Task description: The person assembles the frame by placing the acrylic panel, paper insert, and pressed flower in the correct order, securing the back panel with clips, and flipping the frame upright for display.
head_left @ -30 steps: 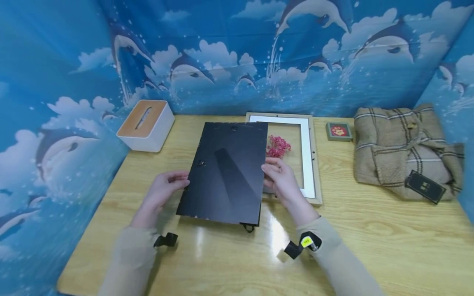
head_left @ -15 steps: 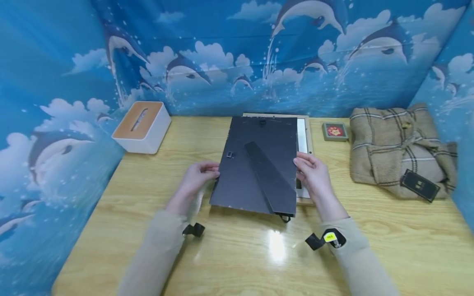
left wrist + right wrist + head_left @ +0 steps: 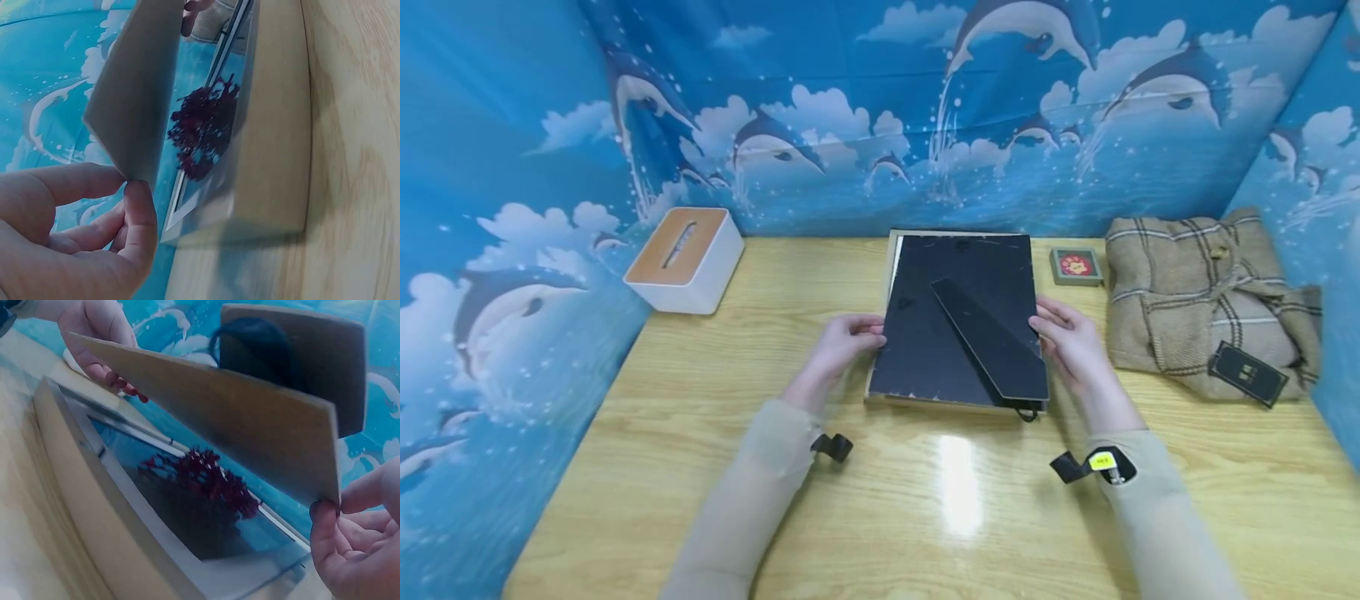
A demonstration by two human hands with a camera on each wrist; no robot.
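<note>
A black picture frame backing board with a folding stand leg lies over the wooden picture frame, covering most of it in the head view. My left hand pinches the board's left edge between thumb and fingers. On the opposite edge, my right hand pinches it too. Both wrist views show a gap between the board and the frame. Inside the frame, dark pink dried flowers lie within a white border. A loop of black ribbon hangs at the board's lower right corner.
A white tissue box with a wooden lid stands at the back left. Right of the frame sits a small grey-green box with a red design. Beside that lies a folded plaid garment with a black tag.
Both hands have carried the backing board to the right, from left of the frame to over it, and lowered it. The flowers and white border are now covered in the head view.
</note>
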